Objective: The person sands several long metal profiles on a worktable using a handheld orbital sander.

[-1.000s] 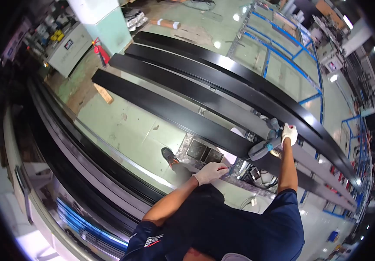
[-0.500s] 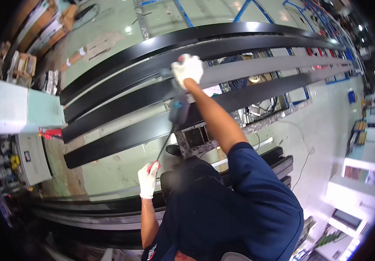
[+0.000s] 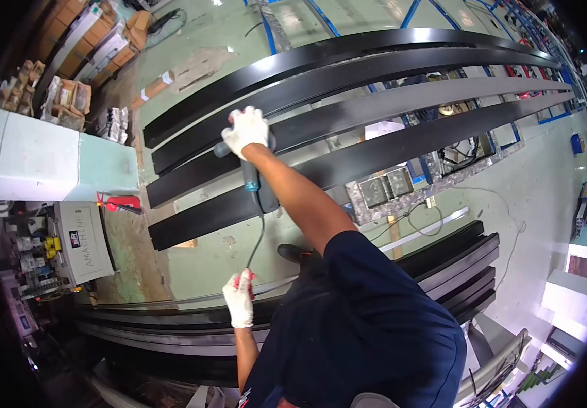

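Note:
My right hand (image 3: 248, 129), in a white glove, is wrapped round the head of a corded power tool (image 3: 250, 178) that looks like an angle grinder. Its teal and dark body points back toward me, and a knob-like part shows left of my hand. The tool is over the long black metal profiles (image 3: 321, 127); its working face is hidden, so contact cannot be told. Lower left, my gloved left hand (image 3: 239, 299) is closed round the tool's black power cord (image 3: 259, 241), which runs up to the tool.
Several long black profiles lie side by side across a metal frame (image 3: 436, 183). More profiles (image 3: 457, 265) are stacked close by me. A red fire extinguisher (image 3: 123, 203) stands by a pale cabinet (image 3: 106, 166) at left. A loose cable (image 3: 504, 204) trails on the floor at right.
My right hand and the power tool have moved left along the profiles. My left hand still grips the cord. The whole view has shifted a little.

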